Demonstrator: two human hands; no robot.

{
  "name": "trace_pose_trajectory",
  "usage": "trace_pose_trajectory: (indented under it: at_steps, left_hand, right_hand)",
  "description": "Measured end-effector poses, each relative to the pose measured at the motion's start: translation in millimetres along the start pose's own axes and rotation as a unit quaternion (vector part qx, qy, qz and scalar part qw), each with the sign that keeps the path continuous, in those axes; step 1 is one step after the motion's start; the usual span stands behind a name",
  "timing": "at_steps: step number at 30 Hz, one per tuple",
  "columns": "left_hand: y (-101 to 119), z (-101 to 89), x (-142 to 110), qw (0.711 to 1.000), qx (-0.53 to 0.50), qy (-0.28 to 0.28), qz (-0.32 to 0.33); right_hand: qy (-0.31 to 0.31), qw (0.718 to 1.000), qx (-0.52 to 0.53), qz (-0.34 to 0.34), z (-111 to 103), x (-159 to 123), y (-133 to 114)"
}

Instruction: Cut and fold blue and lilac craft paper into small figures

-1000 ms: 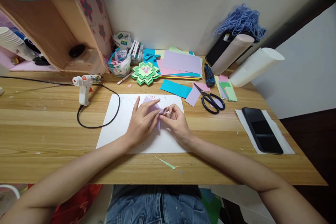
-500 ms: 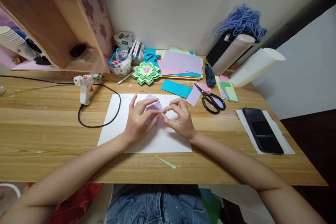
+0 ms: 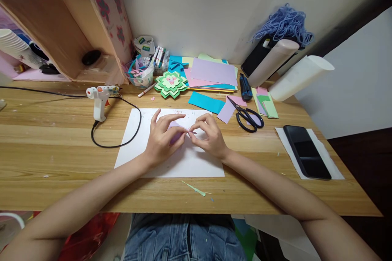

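Over a white sheet [image 3: 131, 149], my left hand [image 3: 165, 136] pinches a piece of purple paper [image 3: 175, 125] between thumb and fingers. My right hand [image 3: 210, 136] is closed on the same paper, and the fingertips of both hands meet at its edge. Much of the paper is hidden behind my left fingers; a small point of it sticks out past the right fingertips. Beyond the sheet lies a layered green paper flower [image 3: 170, 85] with pink bits at its centre.
Black scissors [image 3: 249, 117] rest on paper scraps at the right, near a blue strip [image 3: 206, 102]. A glue gun [image 3: 99, 100] with a looped cord stands left. Stacked coloured paper [image 3: 212, 71], a phone [image 3: 306, 151] and paper rolls [image 3: 301, 77] lie around.
The purple paper has turned or folded between my fingers: its raised corner behind the left hand no longer shows, and a point now shows at the right fingertips. Both hands stay in place.
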State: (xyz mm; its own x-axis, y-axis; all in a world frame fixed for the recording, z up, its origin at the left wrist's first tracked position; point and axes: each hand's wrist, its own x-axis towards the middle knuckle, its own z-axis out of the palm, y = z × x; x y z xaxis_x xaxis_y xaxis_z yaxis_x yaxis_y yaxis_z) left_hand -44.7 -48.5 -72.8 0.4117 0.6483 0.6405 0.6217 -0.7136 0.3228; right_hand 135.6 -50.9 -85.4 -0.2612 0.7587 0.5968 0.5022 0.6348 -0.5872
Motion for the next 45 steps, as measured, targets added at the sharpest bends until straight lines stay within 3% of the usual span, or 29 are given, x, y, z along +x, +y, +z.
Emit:
trace_pose_trajectory:
  at_steps: [8,17,19,21,23,24,26,28,30,35,41,45]
  left_hand:
    - [-2.5,-3.0,1.4,0.999,-0.005,0.007,-0.032]
    - [-2.2,-3.8,0.8,1.000,-0.013,-0.014,-0.005]
    - [-4.4,-4.8,2.9,0.998,-0.032,-0.028,-0.045]
    - [-10.4,-4.6,5.3,0.988,-0.070,-0.036,-0.135]
    - [-18.5,-3.4,8.0,0.952,-0.145,-0.031,-0.267]
    - [-22.0,-2.8,9.6,0.919,-0.204,-0.040,-0.335]
    - [-25.7,-2.4,13.0,0.824,-0.342,-0.091,-0.443]
    - [-24.4,-3.2,16.1,0.721,-0.470,-0.181,-0.476]
    - [-20.7,-4.1,17.9,0.656,-0.549,-0.211,-0.473]
    - [-21.4,-4.7,17.6,0.600,-0.605,-0.194,-0.485]
    - [-29.9,-12.9,21.5,0.503,-0.644,-0.170,-0.551]
    - [-34.1,-14.6,21.7,0.501,-0.634,-0.232,-0.542]
  right_hand:
    - [0.045,0.999,0.016,0.005,-1.6,-1.5,3.2]
    - [0.017,1.000,0.026,0.001,-1.8,-2.4,2.0]
    - [0.031,0.999,0.018,0.003,-1.9,-3.0,3.0]
    - [0.059,0.998,0.009,0.006,-1.5,-3.8,4.4]
    - [0.092,0.996,0.001,0.005,-0.9,-4.7,5.8]
    - [0.106,0.994,-0.004,0.003,-0.5,-5.2,6.5]
    - [0.124,0.992,-0.011,-0.003,0.3,-6.1,7.7]
    - [0.129,0.992,-0.014,-0.008,0.9,-7.1,8.4]
    - [0.120,0.992,-0.014,-0.016,1.2,-7.8,8.1]
    - [0.079,0.996,-0.003,-0.049,0.8,-7.6,3.5]
    - [0.082,0.994,-0.006,-0.076,0.9,-6.0,2.4]
    - [0.076,0.992,-0.015,-0.101,0.2,-6.6,3.9]
